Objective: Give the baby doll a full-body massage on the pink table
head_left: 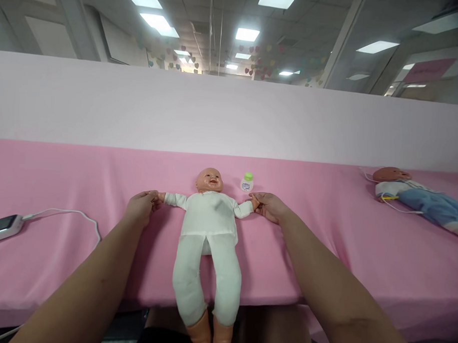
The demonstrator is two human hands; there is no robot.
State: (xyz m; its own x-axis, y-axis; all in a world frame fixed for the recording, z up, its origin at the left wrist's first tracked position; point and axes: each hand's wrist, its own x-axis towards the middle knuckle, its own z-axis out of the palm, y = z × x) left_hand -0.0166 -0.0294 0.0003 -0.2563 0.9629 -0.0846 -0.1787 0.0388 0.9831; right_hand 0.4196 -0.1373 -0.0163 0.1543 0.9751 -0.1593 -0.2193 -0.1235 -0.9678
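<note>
No text I can read
I see dark print on the label [247, 186] of the bottle [248, 177], too small to decipher.

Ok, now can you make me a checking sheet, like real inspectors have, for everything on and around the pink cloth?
Surface: pink cloth, some soft wrinkles.
Things in hand: doll in white, face up, feet past the near edge.
Clutter: green-capped bottle by its head; white device at far left; doll in blue at far right.
Hands: left hand and right hand each hold one of its little hands.
Cables: white cable from the device, passing out of sight near the left forearm.
Surroundings: white partition behind, ceiling lights above.
</note>
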